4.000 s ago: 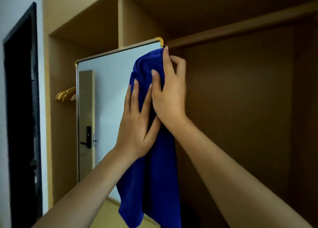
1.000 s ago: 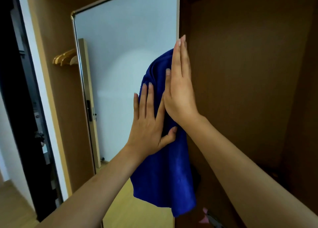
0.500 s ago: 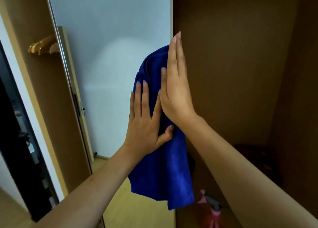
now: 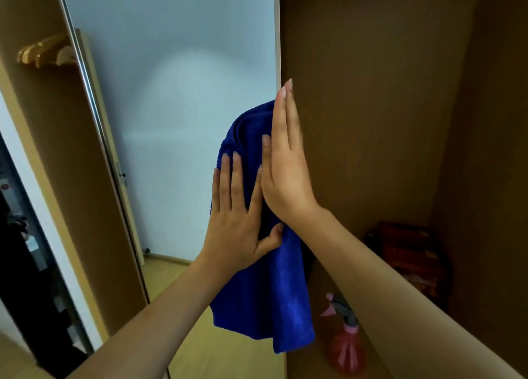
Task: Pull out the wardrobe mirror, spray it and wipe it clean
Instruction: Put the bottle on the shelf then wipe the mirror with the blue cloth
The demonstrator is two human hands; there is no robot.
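Mirror (image 4: 177, 115): pulled out from the wardrobe, standing upright; its right edge lies against the brown panel (image 4: 371, 107).
Cloth (image 4: 265, 287): blue, pressed flat on the mirror near the right edge; its lower part hangs loose.
Left hand (image 4: 237, 221): laid flat on the cloth, fingers straight and slightly spread, thumb out to the side.
Right hand (image 4: 285, 164): pressed on the cloth just above the left, fingers straight and together, tips at the mirror's edge.
Sprayer (image 4: 345, 347): pink, stood on the wardrobe floor below the right arm.
Hangers (image 4: 45, 51): wooden, seen left of the mirror frame.
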